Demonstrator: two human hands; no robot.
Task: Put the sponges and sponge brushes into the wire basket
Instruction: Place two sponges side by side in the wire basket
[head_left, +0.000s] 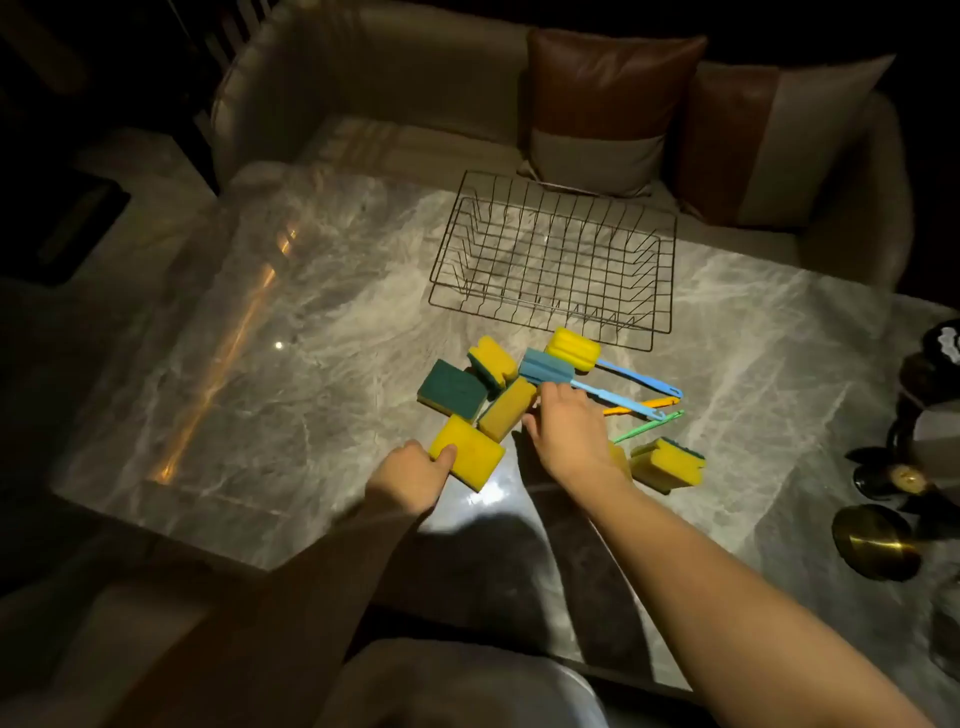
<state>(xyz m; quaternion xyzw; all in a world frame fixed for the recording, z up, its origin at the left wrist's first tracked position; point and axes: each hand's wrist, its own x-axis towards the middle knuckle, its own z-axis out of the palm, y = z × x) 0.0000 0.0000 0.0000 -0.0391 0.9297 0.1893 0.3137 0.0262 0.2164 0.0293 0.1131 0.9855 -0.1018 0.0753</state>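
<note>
An empty wire basket (556, 260) stands on the grey marble table (311, 312). Just in front of it lies a pile of yellow-and-green sponges and sponge brushes. My left hand (410, 475) grips the nearest yellow sponge (470, 452) by its near edge, thumb on top. My right hand (563, 431) lies palm down over the pile beside another yellow sponge (506, 410), hiding what is under it. A green-faced sponge (452, 389) and a small yellow sponge (492, 361) sit behind. A blue sponge brush (550, 370), a yellow sponge brush (574, 349), orange and green handles, and a further sponge (667, 464) lie to the right.
A beige sofa with brown-and-white cushions (608, 104) stands behind the table's far edge. Dark and brass ornaments (878, 540) crowd the table's right edge. The room is dim, and a lamp lights the table's middle.
</note>
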